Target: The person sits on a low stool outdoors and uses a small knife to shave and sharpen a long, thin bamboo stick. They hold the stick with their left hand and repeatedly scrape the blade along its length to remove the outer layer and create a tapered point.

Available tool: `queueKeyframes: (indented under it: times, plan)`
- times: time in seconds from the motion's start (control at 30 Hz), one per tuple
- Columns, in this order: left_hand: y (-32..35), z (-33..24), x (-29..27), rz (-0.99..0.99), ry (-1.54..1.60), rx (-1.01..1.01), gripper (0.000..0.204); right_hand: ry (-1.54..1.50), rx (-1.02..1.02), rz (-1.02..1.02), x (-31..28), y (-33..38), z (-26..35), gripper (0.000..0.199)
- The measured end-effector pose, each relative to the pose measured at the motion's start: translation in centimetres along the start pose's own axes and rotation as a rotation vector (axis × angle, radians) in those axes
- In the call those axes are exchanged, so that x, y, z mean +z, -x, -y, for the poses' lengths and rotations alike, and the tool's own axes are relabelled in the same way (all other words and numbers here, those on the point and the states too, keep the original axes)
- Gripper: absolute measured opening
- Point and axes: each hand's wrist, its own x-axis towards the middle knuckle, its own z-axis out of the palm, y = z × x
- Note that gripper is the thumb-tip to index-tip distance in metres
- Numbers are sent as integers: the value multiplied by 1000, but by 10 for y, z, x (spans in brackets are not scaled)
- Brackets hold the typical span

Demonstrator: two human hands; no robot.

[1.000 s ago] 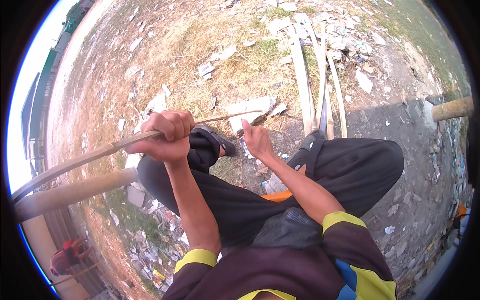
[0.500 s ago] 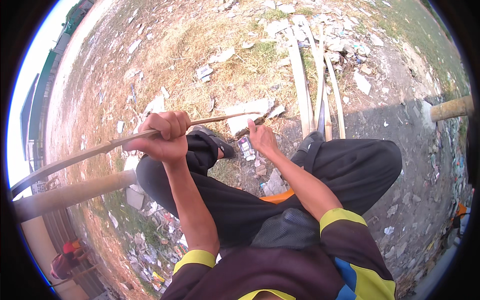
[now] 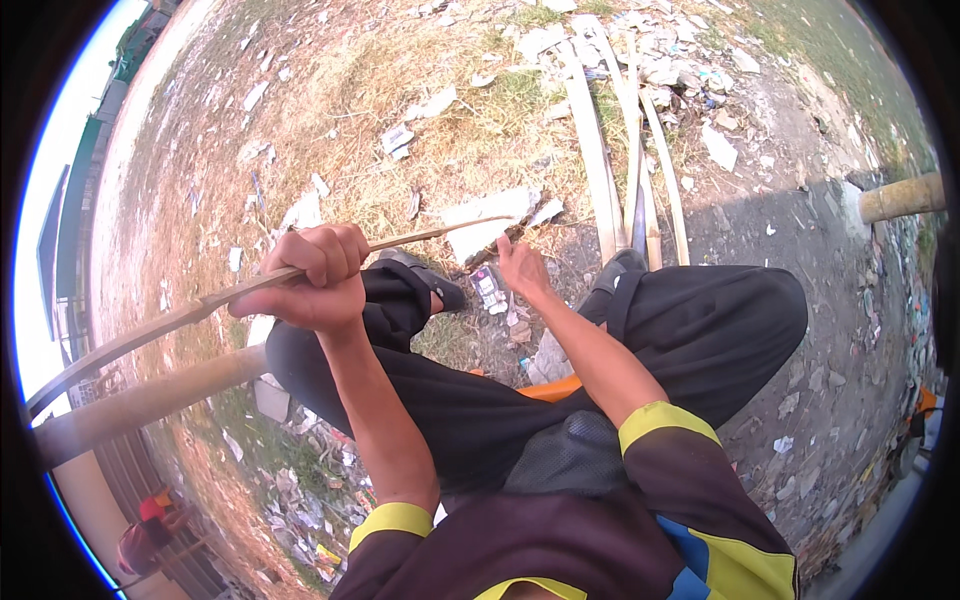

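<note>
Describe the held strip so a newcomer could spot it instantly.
Start at the black trousers; near the left knee is the left hand. It holds a long bamboo strip, raised off the ground, unlike the paler strips lying there.

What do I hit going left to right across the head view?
Green structure → left hand closed around a long strip → left shoe → right hand → pale strips on the ground → pole end.

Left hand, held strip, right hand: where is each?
Left hand (image 3: 318,287): head view, middle of the fist.
Held strip (image 3: 185,313): head view, the length left of the fist.
Right hand (image 3: 525,270): head view, back of the hand.
</note>
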Motion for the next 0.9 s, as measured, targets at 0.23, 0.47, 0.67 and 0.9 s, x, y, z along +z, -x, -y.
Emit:
queueKeyframes:
  times: [0.23, 0.47, 0.67, 0.9]
  plan:
    - [-4, 2, -2, 67, 53, 12, 72, 21, -4, -15, 15, -26, -28, 73]
    - [-6, 1, -3, 87, 44, 50, 72, 89, 251, 0, 25, -19, -64, 71]
    - [-6, -2, -2, -277, -110, 58, 67, -64, 61, -30, -8, -17, -13, 69]
    - [-6, 5, 25, -809, -382, 161, 61, -322, -324, 87, -24, 51, 70, 72]
